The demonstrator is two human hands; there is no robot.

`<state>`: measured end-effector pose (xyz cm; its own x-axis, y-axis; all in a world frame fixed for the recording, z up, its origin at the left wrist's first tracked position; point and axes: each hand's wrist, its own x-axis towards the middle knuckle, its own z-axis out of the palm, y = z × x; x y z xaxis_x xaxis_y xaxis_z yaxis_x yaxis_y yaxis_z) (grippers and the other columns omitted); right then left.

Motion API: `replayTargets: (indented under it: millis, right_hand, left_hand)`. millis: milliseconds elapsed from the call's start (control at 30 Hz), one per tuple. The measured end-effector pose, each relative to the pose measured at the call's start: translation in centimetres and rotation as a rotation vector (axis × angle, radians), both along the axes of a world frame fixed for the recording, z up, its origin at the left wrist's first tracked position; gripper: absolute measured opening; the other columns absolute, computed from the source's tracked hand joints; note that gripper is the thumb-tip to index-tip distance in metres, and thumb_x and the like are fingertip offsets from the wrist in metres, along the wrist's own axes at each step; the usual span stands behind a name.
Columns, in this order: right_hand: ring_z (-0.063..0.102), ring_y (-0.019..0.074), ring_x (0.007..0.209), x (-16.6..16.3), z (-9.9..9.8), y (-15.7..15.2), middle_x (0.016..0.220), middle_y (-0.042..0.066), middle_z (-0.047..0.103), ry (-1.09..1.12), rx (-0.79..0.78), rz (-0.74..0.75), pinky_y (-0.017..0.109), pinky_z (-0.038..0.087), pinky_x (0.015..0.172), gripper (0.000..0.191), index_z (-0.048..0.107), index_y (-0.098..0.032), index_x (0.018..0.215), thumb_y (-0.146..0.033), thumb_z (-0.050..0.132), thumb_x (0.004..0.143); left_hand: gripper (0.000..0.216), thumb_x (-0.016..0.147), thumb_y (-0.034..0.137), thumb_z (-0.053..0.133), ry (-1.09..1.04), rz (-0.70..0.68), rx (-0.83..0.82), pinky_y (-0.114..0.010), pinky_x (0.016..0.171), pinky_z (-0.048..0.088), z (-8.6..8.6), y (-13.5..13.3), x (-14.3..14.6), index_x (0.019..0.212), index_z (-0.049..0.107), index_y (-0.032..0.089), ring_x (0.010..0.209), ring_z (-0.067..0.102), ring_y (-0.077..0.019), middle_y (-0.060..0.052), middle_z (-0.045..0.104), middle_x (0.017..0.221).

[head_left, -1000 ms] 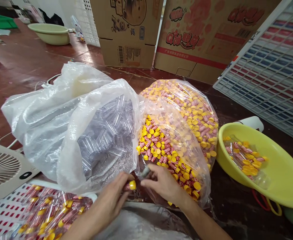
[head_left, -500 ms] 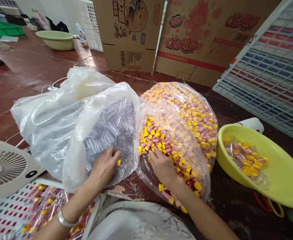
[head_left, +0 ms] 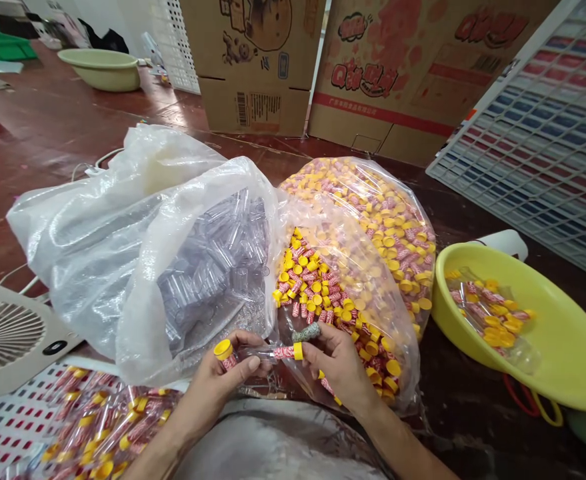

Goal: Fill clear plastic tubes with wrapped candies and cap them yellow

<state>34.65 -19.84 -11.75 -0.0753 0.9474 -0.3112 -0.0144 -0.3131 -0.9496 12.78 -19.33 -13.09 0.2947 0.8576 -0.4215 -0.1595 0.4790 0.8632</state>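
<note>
My left hand (head_left: 217, 377) is closed around a clear plastic tube (head_left: 256, 353). A second yellow-capped piece (head_left: 226, 357) with a red-and-white body sits at its fingers. My right hand (head_left: 341, 365) pinches a yellow-capped red-and-white piece (head_left: 287, 351), its body in line with the tube's right end; I cannot tell how far inside it is. A grey-green speckled wrap (head_left: 307, 333) covers a right fingertip. Behind my left hand, an open white bag (head_left: 145, 280) holds many clear tubes (head_left: 213, 267). Past my right hand, a clear bag (head_left: 397, 333) holds loose yellow-capped pieces (head_left: 317, 287).
A white basket (head_left: 3, 427) with filled tubes (head_left: 103, 427) stands at lower left, beside a fan (head_left: 3, 337). To the right is a yellow basin (head_left: 563, 347) with several pieces inside. Cardboard boxes (head_left: 373, 113) and a white crate (head_left: 527, 153) line the back.
Both hands have come out of the bags and moved together in front of me. The left now has a clear tube, and the right holds a yellow-capped piece against its end.
</note>
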Motion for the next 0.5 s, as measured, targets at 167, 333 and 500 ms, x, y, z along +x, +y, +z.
replayTargets:
  millis: [167,333,500]
  right_hand:
    - [0.051,0.0105,0.061,-0.5,0.3,-0.4,0.069,-0.004,0.059,0.078,-0.018,0.020,0.020,0.039,0.055,0.030,0.059,-0.019,0.081,-0.043,0.076,0.079]
    - [0.038,0.0060,0.042,-0.2,-0.6,-0.4,0.050,-0.010,0.048,0.069,-0.184,0.156,0.018,0.025,0.040,0.041,0.053,-0.020,0.071,-0.051,0.079,0.075]
    - [0.037,0.0053,0.039,-1.1,-1.6,-0.3,0.050,-0.011,0.046,0.007,-0.237,0.219,0.018,0.023,0.037,0.045,0.053,-0.020,0.071,-0.059,0.076,0.077]
  left_hand:
    - [0.033,0.077,0.042,0.080,0.086,-0.009,0.086,-0.033,0.081,0.059,0.3,-0.5,0.3,0.099,0.071,0.019,0.090,0.074,-0.0243,-0.009,0.078,0.103]
    - [0.031,0.077,0.044,0.078,0.229,-0.094,0.189,-0.033,0.083,0.059,0.6,-1.1,0.9,0.098,0.078,0.021,0.093,0.074,-0.0263,-0.008,0.081,0.102]
    - [0.028,0.079,0.044,0.075,0.300,-0.034,0.216,-0.032,0.080,0.059,0.3,-1.5,1.6,0.095,0.078,0.022,0.089,0.074,-0.0260,-0.007,0.081,0.097]
